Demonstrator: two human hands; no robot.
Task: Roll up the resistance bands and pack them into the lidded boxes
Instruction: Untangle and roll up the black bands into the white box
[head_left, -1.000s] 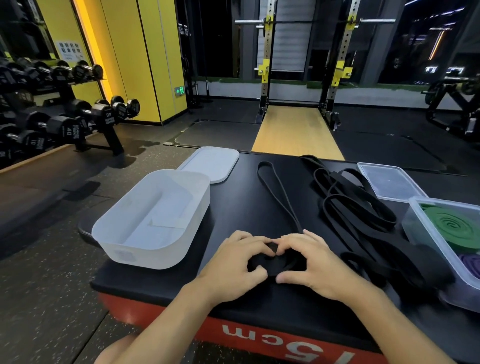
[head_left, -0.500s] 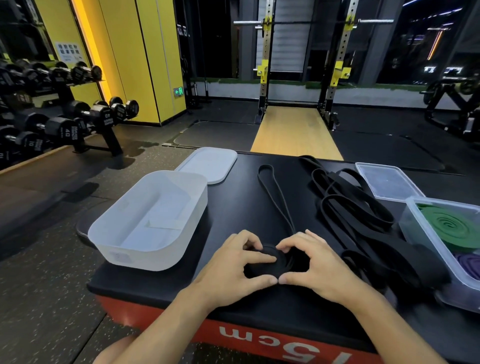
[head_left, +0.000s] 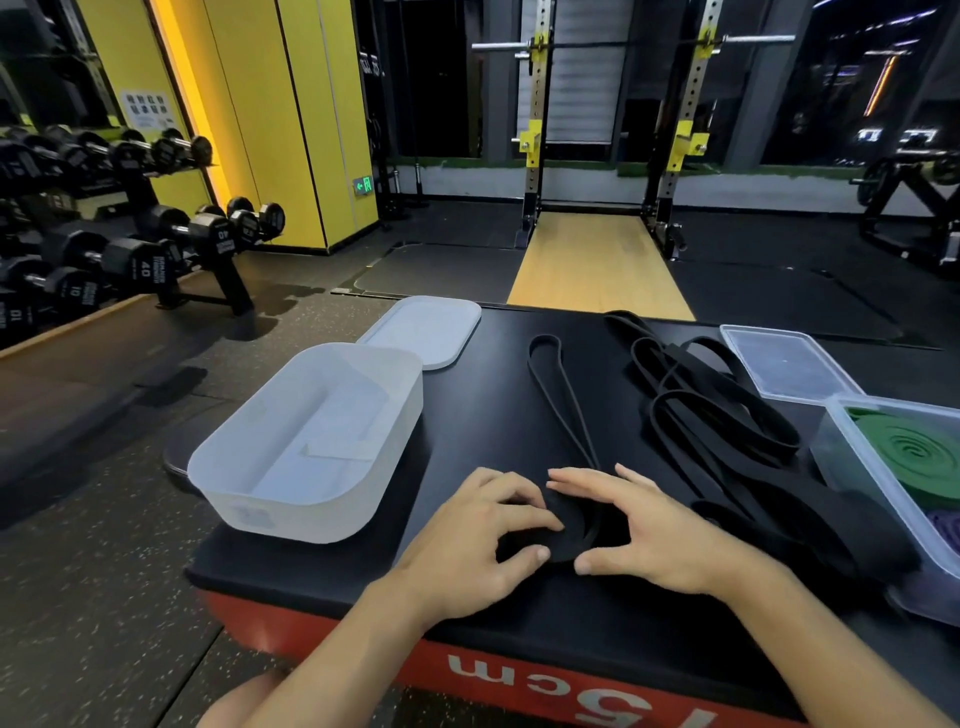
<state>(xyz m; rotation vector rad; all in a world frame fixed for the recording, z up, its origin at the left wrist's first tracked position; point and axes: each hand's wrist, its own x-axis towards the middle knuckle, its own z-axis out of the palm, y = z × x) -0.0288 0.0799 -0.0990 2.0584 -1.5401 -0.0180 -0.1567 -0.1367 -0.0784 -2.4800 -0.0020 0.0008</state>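
Observation:
A thin black resistance band (head_left: 563, 405) lies on the black platform (head_left: 493, 415), its near end wound into a flat coil (head_left: 569, 530) between my hands. My left hand (head_left: 483, 535) grips the coil's left side with curled fingers and thumb. My right hand (head_left: 649, 530) holds its right side, fingers spread over the top and thumb at the near edge. An empty white box (head_left: 311, 441) stands to the left, its white lid (head_left: 426, 327) behind it. A clear box (head_left: 852, 441) at the right holds a green roll (head_left: 909, 452) and a purple roll (head_left: 945, 530).
A tangle of wider black bands (head_left: 717, 415) lies right of my hands, reaching the clear box. A clear lid (head_left: 784, 364) sits at the far right. The platform's red front edge (head_left: 519, 670) is near me. A dumbbell rack (head_left: 130, 249) stands left, a squat rack (head_left: 613, 156) behind.
The coil between my hands has grown wider. My right hand's fingers have spread further over it, and my left thumb and fingers have shifted round its edge.

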